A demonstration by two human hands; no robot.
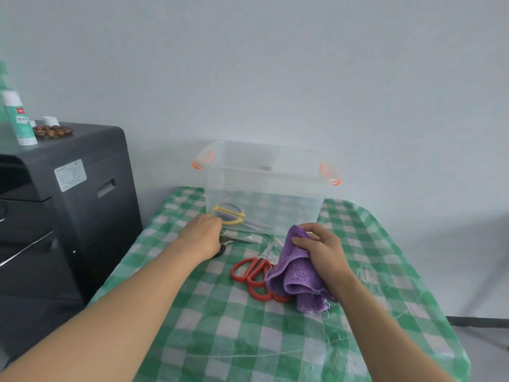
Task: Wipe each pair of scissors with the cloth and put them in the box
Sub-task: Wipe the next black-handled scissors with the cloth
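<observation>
Now I see my right hand (pixel 322 255) clutching the bunched purple cloth (pixel 296 274) beside the red-handled scissors (pixel 254 271) on the green checked tablecloth (pixel 220 326). My left hand (pixel 202 238) curls over black-handled scissors (pixel 237 239), apparently gripping them. Yellow-handled scissors (pixel 230 215) lie inside the clear plastic box (pixel 264 186).
</observation>
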